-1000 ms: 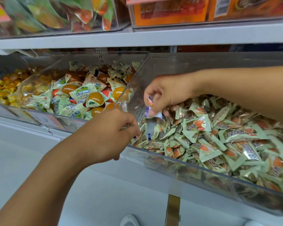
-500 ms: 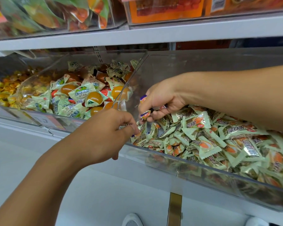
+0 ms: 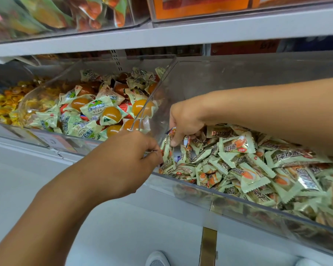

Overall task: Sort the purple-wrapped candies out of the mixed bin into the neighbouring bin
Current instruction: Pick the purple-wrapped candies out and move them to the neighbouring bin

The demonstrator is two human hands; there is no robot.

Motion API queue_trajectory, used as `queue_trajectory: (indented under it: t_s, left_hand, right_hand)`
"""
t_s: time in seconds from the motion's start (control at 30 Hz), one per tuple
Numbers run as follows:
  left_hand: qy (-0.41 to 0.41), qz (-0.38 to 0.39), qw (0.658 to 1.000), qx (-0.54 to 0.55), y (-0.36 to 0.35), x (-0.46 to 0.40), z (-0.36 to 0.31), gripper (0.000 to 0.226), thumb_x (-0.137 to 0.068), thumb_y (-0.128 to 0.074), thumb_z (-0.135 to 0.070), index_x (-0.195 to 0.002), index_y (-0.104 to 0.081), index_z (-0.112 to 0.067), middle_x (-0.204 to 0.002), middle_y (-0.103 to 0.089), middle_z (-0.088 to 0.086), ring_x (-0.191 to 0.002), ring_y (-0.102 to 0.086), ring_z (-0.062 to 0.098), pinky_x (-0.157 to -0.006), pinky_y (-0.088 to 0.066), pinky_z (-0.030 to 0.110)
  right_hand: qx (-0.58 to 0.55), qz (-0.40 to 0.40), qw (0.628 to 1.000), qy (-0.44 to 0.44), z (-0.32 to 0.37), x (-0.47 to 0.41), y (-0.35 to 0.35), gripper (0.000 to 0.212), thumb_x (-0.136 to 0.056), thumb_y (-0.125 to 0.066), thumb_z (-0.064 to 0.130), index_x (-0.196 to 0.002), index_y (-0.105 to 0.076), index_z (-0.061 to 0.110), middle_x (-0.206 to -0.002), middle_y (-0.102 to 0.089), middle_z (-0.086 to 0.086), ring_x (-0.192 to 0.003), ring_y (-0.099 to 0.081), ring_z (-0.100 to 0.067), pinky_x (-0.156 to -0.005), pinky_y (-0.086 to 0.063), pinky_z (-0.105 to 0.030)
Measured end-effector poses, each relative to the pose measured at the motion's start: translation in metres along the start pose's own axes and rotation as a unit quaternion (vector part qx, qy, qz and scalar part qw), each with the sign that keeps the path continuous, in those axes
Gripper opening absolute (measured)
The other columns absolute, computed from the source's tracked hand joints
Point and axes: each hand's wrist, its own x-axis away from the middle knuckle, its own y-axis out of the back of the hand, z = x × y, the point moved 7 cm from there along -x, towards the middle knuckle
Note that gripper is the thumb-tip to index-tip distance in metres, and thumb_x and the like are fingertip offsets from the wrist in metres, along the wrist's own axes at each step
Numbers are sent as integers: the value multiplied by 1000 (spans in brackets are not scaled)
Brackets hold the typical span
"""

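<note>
The mixed bin (image 3: 236, 197) is clear plastic and full of pale green wrapped candies. My right hand (image 3: 186, 120) reaches into its left corner and pinches purple-wrapped candies (image 3: 171, 130), with its fingertips down among the green wrappers. Another bit of purple wrapper (image 3: 178, 158) shows lower in the pile. My left hand (image 3: 123, 164) is at the bin's front left corner with its fingers curled; what it holds is hidden behind its back. The neighbouring bin (image 3: 162, 79) to the left holds green-wrapped orange jellies.
A further bin with yellow candies (image 3: 2, 106) stands at the far left. A white shelf (image 3: 181, 33) with more clear boxes runs overhead. Below the bins are a white floor, a brass strip (image 3: 208, 246) and my white shoes (image 3: 157, 259).
My right hand, which held a purple-wrapped candy above the pile, has dipped down into the bin's left corner. My left hand has stayed at the front corner.
</note>
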Motion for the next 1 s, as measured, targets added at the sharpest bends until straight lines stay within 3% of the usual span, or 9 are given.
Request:
queue_trajectory:
  t_s: [0.07, 0.13, 0.2, 0.3, 0.4, 0.57, 0.67, 0.83, 1.0]
  left_hand:
    - [-1, 1, 1000, -2, 0, 0, 0, 25, -101, -47, -32, -87, -68, -29, -46, -60, -15, -45, -64, 11, -63, -57, 35]
    - [1, 4, 1000, -1, 0, -1, 0, 25, -101, -46, -32, -87, -68, -30, -45, -60, -16, -45, -64, 11, -64, -58, 36]
    - [2, 8, 1000, 1, -1, -2, 0, 25, -101, -46, -32, -88, -68, -30, -45, -60, -15, -45, -64, 11, -64, -57, 36]
    - [3, 10, 1000, 3, -1, -2, 0, 25, -101, -46, -32, -88, -68, -31, -46, -61, -12, -45, -64, 11, -62, -57, 34]
    - [6, 3, 1000, 6, 0, -1, 1, 25, -101, -46, -33, -87, -67, -32, -46, -62, -5, -44, -64, 11, -60, -56, 31]
    - [1, -3, 1000, 9, 0, 1, 1, 24, -102, -46, -33, -88, -66, -32, -47, -62, -10, -45, -64, 10, -62, -56, 31]
    - [-3, -5, 1000, 12, 0, 1, 1, 25, -102, -46, -31, -87, -67, -31, -47, -62, -10, -45, -64, 10, -58, -54, 28]
    - [-2, 3, 1000, 4, 0, 0, -1, 25, -102, -46, -31, -88, -67, -31, -46, -61, -9, -45, -64, 11, -56, -52, 26]
    - [-1, 8, 1000, 6, -1, -2, -1, 26, -102, -46, -31, -88, -68, -31, -46, -61, -10, -45, -64, 11, -57, -53, 28]
  right_hand:
    - [26, 29, 999, -1, 10, 4, -12, 37, -89, -70, 43, -86, -62, 7, -65, -57, -3, -50, -48, -15, -50, -40, -22]
    - [161, 33, 986, 8, 22, 7, -26, 43, -91, -63, 51, -77, -59, 10, -71, -59, 1, -55, -49, -13, -46, -37, -20]
    - [271, -32, 961, 46, 35, 9, -25, 50, -90, -64, 52, -64, -50, 11, -67, -53, 3, -52, -42, -11, -43, -33, -18]
    - [289, -76, 953, 57, 39, 14, -19, 51, -81, -77, 47, -63, -45, 12, -63, -45, 3, -51, -39, -10, -38, -32, -18]
    - [275, -90, 956, 49, 32, 13, -13, 43, -85, -79, 30, -65, -47, 10, -62, -45, 1, -54, -44, -14, -43, -38, -22]
    - [131, -65, 989, 26, 9, 8, 0, 41, -80, -82, 37, -74, -62, 2, -64, -58, -6, -64, -60, -29, -45, -44, -18]
    - [100, -12, 993, 61, 19, 8, -11, 36, -84, -77, 41, -89, -69, 6, -67, -61, -3, -63, -55, -22, -46, -41, -19]
    - [149, -23, 979, 135, 29, 13, -17, 25, -88, -74, 37, -82, -63, 15, -63, -50, 7, -56, -43, -7, -43, -31, -11]
    - [117, -45, 973, 193, 23, 18, -17, 21, -83, -81, 27, -101, -79, 18, -80, -70, 6, -71, -60, -9, -57, -42, -17]
